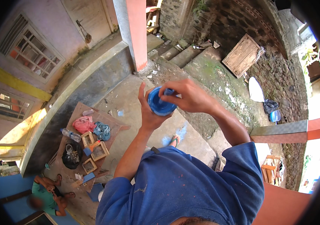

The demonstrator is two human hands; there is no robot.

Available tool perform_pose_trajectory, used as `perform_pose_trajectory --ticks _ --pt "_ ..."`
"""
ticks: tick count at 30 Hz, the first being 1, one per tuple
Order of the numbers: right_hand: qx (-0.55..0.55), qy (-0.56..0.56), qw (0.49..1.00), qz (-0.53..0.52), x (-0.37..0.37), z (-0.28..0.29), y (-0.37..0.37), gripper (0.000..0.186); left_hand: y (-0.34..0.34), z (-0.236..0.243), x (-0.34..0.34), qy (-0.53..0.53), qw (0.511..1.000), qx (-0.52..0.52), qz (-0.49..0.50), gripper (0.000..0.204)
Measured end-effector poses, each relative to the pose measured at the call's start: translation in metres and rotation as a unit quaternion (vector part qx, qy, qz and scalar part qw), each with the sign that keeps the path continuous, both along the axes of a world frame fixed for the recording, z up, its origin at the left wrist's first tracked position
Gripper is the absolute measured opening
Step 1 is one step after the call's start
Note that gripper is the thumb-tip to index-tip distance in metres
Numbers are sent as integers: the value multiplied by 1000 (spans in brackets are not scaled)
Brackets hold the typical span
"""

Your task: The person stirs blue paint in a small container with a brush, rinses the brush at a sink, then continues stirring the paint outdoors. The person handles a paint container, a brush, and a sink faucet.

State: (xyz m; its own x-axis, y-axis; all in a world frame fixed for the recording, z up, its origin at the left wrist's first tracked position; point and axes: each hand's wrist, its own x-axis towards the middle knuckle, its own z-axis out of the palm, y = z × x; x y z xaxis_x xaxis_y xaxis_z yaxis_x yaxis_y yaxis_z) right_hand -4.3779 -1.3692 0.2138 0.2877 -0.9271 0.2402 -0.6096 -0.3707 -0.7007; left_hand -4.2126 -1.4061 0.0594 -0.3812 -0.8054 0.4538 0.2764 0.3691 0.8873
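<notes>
In front of my chest, my left hand (150,117) is wrapped round the side and underside of a round blue tub (163,111), its thumb and a finger showing at the rim. The inside of the tub is blue too. From the right, my right hand (188,96) reaches over the rim with its fingers bent in a pinch. Between those fingertips is a small blue piece (168,92), partly hidden, whose kind I cannot make out. Its lower end is inside the tub.
At left, a low wooden table (113,140) bears wooden frames (100,150), a plastic bottle (70,135), a pink bag (84,124) and a black bag (71,160). A person (49,195) sits beyond it. Blue stains (182,131) mark the floor by my foot. A pillar (135,35) stands ahead.
</notes>
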Motion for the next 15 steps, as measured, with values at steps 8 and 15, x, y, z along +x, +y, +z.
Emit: perform_pose_trajectory --ticks 8,15 --pt "-5 1 1000 3 2 0 6 15 5 4 0 -7 999 29 -13 135" --pt "-21 40 999 -7 -4 3 7 15 5 3 5 -23 999 34 -25 127"
